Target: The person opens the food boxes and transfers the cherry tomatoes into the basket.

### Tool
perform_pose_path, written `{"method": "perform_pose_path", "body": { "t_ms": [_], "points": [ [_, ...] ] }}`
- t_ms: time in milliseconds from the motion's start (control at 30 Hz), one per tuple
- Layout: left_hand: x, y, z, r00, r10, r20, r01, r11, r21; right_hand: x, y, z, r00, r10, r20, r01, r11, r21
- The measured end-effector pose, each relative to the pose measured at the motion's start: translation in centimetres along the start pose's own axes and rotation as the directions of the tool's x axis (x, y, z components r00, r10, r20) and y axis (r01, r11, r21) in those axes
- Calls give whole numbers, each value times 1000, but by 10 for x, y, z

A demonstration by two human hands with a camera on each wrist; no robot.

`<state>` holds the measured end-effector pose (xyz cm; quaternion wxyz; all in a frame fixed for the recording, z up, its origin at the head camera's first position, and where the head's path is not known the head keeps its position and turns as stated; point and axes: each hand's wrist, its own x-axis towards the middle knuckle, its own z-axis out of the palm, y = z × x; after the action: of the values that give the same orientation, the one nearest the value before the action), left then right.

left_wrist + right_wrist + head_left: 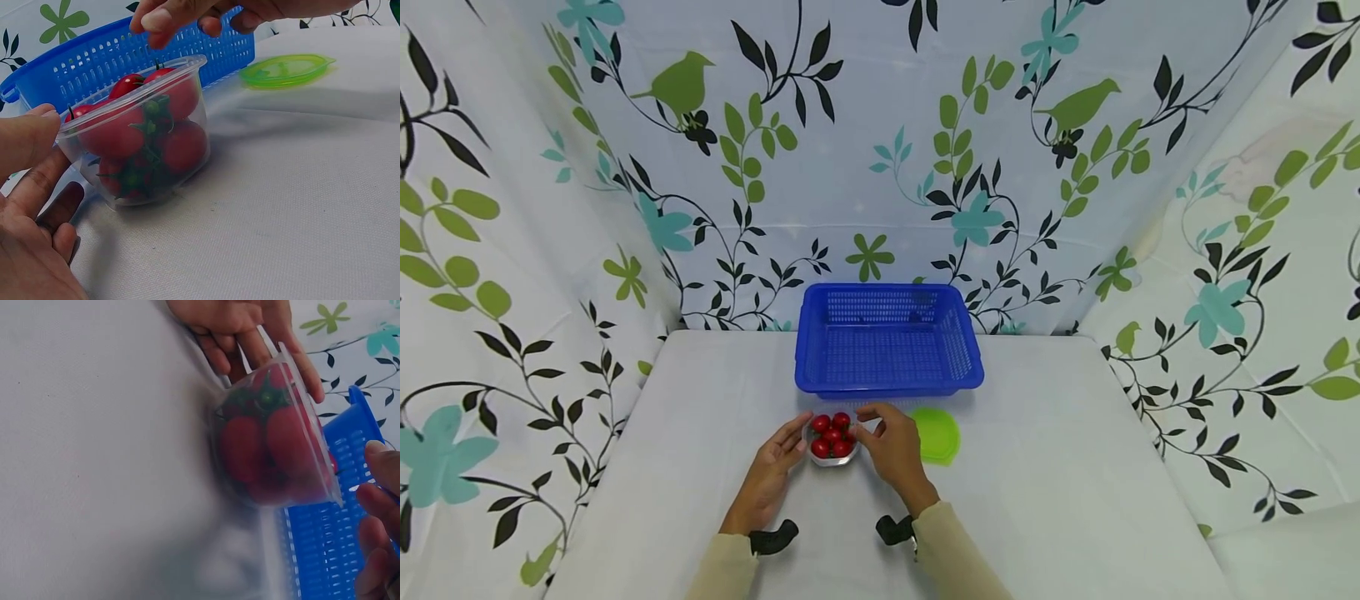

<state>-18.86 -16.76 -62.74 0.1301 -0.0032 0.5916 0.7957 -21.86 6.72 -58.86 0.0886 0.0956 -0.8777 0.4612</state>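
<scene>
A clear plastic container [832, 459] full of red cherry tomatoes [831, 437] with green stems stands on the white table in front of the basket. My left hand [772, 469] is at its left side, fingers fairly straight along the wall and thumb by the rim in the left wrist view. Above the container's right edge hovers my right hand [895, 450], its fingers loosely bent, with nothing seen between them. From the right wrist, the container [269, 444] shows its packed tomatoes through the wall. A bright green round lid [937, 436] lies on the table just right of it.
Behind the container sits a blue perforated plastic basket [889, 393]. A white cloth covers the table [1060, 475]. Curtains with leaf and bird prints [880, 150] hang at the back and both sides.
</scene>
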Motion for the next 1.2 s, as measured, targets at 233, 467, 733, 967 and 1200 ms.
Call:
{"method": "perform_pose_path", "body": {
  "t_ms": [233, 467, 733, 967, 1200],
  "points": [
    [0, -1, 3, 1000, -10, -17, 11, 1000, 6, 0, 1, 9, 999, 20, 32, -19, 999, -26],
    [-1, -3, 3, 1000, -8, -8, 8, 1000, 10, 0, -1, 13, 999, 21, 48, -18, 997, -70],
    [-1, -4, 2, 1000, 5, -4, -5, 1000, 5, 0, -1, 15, 1000, -6, 27, 8, 996, -91],
    [-2, -3, 2, 1000, 6, -8, -6, 1000, 8, 0, -3, 15, 1000, -6, 26, 8, 997, -81],
    [-2, -2, 2, 1000, 8, -12, -8, 1000, 13, 0, -4, 17, 1000, 4, 25, 0, 992, -129]
  ]
}}
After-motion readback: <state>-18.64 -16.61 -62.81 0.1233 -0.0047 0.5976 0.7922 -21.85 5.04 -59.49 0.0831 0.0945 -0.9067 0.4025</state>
